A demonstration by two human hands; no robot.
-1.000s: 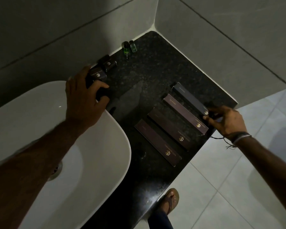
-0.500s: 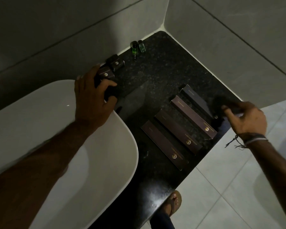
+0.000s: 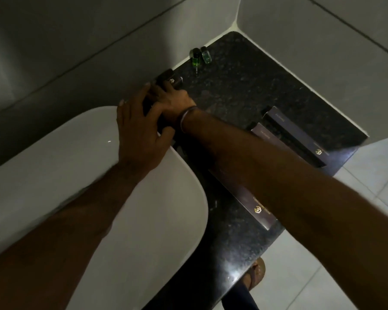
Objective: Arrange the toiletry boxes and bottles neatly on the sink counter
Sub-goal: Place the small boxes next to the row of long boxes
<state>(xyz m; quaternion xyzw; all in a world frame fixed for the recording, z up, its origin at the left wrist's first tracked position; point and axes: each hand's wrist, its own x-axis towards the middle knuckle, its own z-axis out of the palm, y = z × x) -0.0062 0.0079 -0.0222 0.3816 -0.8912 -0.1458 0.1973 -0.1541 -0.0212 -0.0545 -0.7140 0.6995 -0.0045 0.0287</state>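
Observation:
My left hand (image 3: pixel 139 135) lies at the sink's back corner, closed over a small dark box (image 3: pixel 148 103) that is mostly hidden. My right hand (image 3: pixel 173 99) reaches across the counter, its fingertips at two small dark boxes (image 3: pixel 175 81) by the wall. Whether it grips one is hidden. Two little green bottles (image 3: pixel 196 58) stand beside each other near the wall corner. Long dark boxes with gold logos lie side by side on the black counter (image 3: pixel 244 86): one at the right edge (image 3: pixel 300 135), one beside it (image 3: pixel 269 137), and a near one (image 3: pixel 255 206). My right forearm covers part of them.
The white sink basin (image 3: pixel 76 164) fills the left. Grey tiled walls meet behind the counter's far corner. The counter's right and near edges drop to a pale tiled floor (image 3: pixel 345 253). A foot in a sandal (image 3: pixel 254 276) stands below the near edge.
My right hand left the long boxes at the counter's right edge and swung across to the small boxes by the wall, beside my left hand. The left hand stayed in place.

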